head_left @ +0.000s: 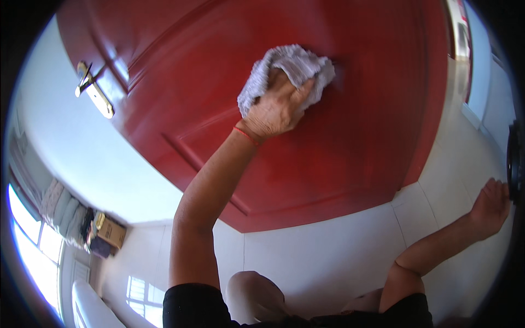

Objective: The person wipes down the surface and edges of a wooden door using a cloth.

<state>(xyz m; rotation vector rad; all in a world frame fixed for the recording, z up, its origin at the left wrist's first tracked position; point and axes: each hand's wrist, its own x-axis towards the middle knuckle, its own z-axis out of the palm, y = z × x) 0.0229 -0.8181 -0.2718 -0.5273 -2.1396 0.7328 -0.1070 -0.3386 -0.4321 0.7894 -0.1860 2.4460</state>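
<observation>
My left hand (276, 109) presses a crumpled, pale grey-lilac cloth (295, 57) against the face of a red panelled door (328, 164). Its fingers are closed into the cloth and partly hidden by the folds. A thin red cord circles that wrist. Out at the far right, my right hand (490, 208) is closed, its fingers curled beside a black, round-edged object (514, 164) cut off by the picture's rim. What those fingers grip, if anything, is hidden.
A gold lever handle (93, 90) juts from the door's left side. Pale tiles (317, 246) cover the floor below. At the lower left are a cardboard box (111, 232), stacked folded bedding (60, 210) and a bright window (35, 240). A metallic frame strip (460, 38) stands at the upper right.
</observation>
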